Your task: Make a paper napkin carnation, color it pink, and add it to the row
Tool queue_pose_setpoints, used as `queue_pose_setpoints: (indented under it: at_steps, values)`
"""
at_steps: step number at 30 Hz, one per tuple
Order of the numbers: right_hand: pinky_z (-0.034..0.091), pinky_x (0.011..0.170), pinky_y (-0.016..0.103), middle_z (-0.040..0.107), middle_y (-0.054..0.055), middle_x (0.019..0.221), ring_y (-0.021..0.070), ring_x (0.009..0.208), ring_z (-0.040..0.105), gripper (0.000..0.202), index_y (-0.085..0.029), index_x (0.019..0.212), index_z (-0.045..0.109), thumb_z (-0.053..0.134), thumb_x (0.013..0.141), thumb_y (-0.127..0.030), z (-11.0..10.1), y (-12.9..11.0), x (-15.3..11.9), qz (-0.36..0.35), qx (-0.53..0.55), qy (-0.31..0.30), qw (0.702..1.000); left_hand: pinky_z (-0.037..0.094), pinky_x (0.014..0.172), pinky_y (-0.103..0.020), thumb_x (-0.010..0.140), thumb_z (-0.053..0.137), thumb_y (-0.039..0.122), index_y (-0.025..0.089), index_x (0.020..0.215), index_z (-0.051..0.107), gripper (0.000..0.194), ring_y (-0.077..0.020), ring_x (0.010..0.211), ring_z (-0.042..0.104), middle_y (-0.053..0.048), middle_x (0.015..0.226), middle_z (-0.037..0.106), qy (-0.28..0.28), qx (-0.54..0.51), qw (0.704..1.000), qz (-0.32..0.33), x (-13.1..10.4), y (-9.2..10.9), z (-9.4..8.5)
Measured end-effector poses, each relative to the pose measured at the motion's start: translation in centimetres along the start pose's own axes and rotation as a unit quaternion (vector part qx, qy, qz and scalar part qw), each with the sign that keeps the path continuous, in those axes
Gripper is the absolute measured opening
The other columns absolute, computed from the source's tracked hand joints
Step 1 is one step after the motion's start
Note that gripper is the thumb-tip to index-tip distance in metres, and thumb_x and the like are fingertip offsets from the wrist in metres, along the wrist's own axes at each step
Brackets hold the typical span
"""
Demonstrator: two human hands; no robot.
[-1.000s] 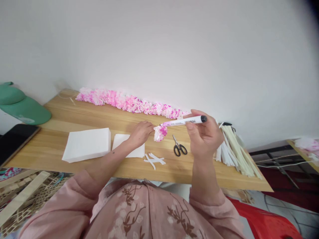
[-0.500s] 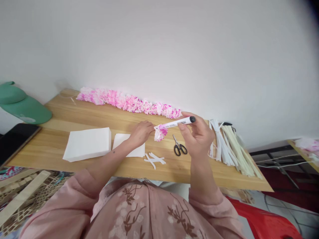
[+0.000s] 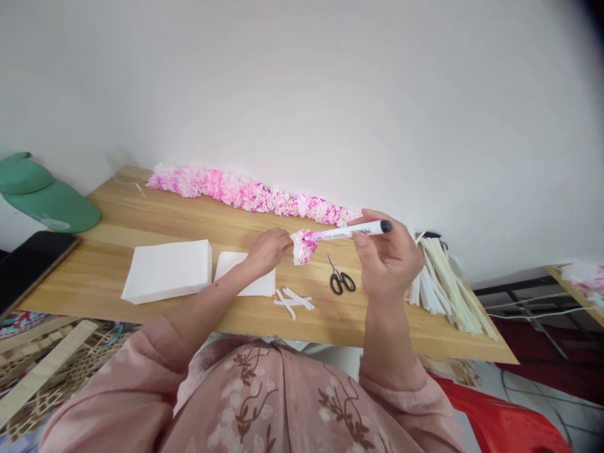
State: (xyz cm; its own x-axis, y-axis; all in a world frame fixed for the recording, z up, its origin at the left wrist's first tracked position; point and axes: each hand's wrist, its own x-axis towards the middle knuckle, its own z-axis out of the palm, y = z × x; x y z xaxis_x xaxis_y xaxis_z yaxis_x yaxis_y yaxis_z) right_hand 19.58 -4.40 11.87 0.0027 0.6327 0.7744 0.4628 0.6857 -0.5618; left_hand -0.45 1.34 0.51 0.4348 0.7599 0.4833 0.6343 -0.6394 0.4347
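Observation:
A white paper flower with pink blotches (image 3: 303, 247) is pinched at its left side by my left hand (image 3: 268, 253). My right hand (image 3: 389, 255) grips a white marker with a black end (image 3: 349, 231), its tip touching the flower's upper part. Black-handled scissors (image 3: 340, 280) lie on the table below the marker. Several white strips (image 3: 293, 303) are crossed near the front edge. A flat stack of white paper (image 3: 257, 284) is partly under my left forearm, beside a thick white block of paper (image 3: 167, 272).
A row of pink and white flowers (image 3: 236, 190) runs along the wall on the wooden table (image 3: 155, 214). Bundled pale strips (image 3: 448, 286) lie at right. A green cap (image 3: 59, 204) and dark phone (image 3: 33, 267) are at left.
My right hand and the marker have shifted right, and the marker tip now rests further right on the flower. The left hand still holds the flower in nearly the same place.

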Motion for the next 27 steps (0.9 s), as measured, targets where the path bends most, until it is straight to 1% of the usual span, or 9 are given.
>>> queue_pose_setpoints:
  at_steps: [4, 9, 15, 19, 25, 27]
  values:
    - [0.058, 0.08, 0.035, 0.074, 0.001, 0.093, 0.018, 0.086, 0.071, 0.028, -0.028, 0.114, 0.068, 0.069, 0.086, -0.03, 0.36, 0.27, -0.22, 0.011, -0.007, -0.005, 1.0, 0.034, 0.061, -0.029, 0.091, 0.039, 0.01, 0.017, 0.073, 0.064, 0.032, -0.0189, 0.072, 0.054, -0.006, 0.071, 0.061, 0.008, -0.011, 1.0, -0.006, -0.04, -0.19, 0.28]
    - [0.058, 0.08, 0.032, 0.074, 0.0, 0.092, 0.016, 0.085, 0.071, 0.03, -0.029, 0.116, 0.068, 0.068, 0.086, -0.029, 0.63, 0.52, -0.24, 0.001, 0.006, -0.01, 1.0, 0.035, 0.062, -0.03, 0.092, 0.038, 0.013, 0.017, 0.073, 0.064, 0.033, -0.0198, 0.072, 0.053, -0.007, 0.072, 0.061, -0.01, -0.014, 1.0, -0.011, 0.07, -0.13, 0.15]
    - [0.059, 0.08, 0.034, 0.074, 0.001, 0.096, 0.0167, 0.086, 0.07, 0.029, -0.028, 0.114, 0.068, 0.068, 0.086, -0.032, 0.74, 1.0, -0.23, 0.007, -0.021, -0.027, 0.999, 0.036, 0.062, -0.03, 0.092, 0.036, 0.014, 0.017, 0.074, 0.064, 0.034, -0.0199, 0.072, 0.052, -0.007, 0.072, 0.06, -0.014, -0.02, 1.0, -0.017, 0.09, -0.06, 0.1]
    - [0.06, 0.079, 0.035, 0.074, 0.001, 0.095, 0.0172, 0.086, 0.071, 0.028, -0.027, 0.114, 0.067, 0.067, 0.087, -0.031, 0.62, 0.88, -0.16, 0.009, -0.02, -0.035, 0.999, 0.036, 0.062, -0.03, 0.093, 0.037, 0.015, 0.017, 0.073, 0.063, 0.033, -0.0197, 0.071, 0.052, -0.006, 0.071, 0.06, -0.009, -0.015, 1.0, -0.007, 0.06, -0.05, 0.02]
    - [0.061, 0.082, 0.036, 0.074, 0.002, 0.099, 0.0179, 0.09, 0.072, 0.029, -0.028, 0.115, 0.067, 0.068, 0.086, -0.029, 0.1, 0.21, 0.02, 0.016, 0.018, 0.019, 1.0, 0.034, 0.061, -0.029, 0.094, 0.039, 0.016, 0.017, 0.073, 0.062, 0.031, -0.0191, 0.071, 0.053, -0.005, 0.07, 0.06, -0.002, 0.0, 1.0, -0.006, 0.09, -0.11, 0.09]
    - [0.061, 0.082, 0.036, 0.073, 0.001, 0.098, 0.0177, 0.09, 0.072, 0.029, -0.029, 0.115, 0.067, 0.068, 0.086, -0.029, 0.13, 0.19, 0.0, 0.013, 0.02, 0.022, 0.999, 0.034, 0.062, -0.029, 0.094, 0.04, 0.015, 0.017, 0.073, 0.062, 0.031, -0.0191, 0.072, 0.054, -0.005, 0.07, 0.059, -0.001, 0.002, 1.0, -0.008, 0.1, -0.11, 0.15]
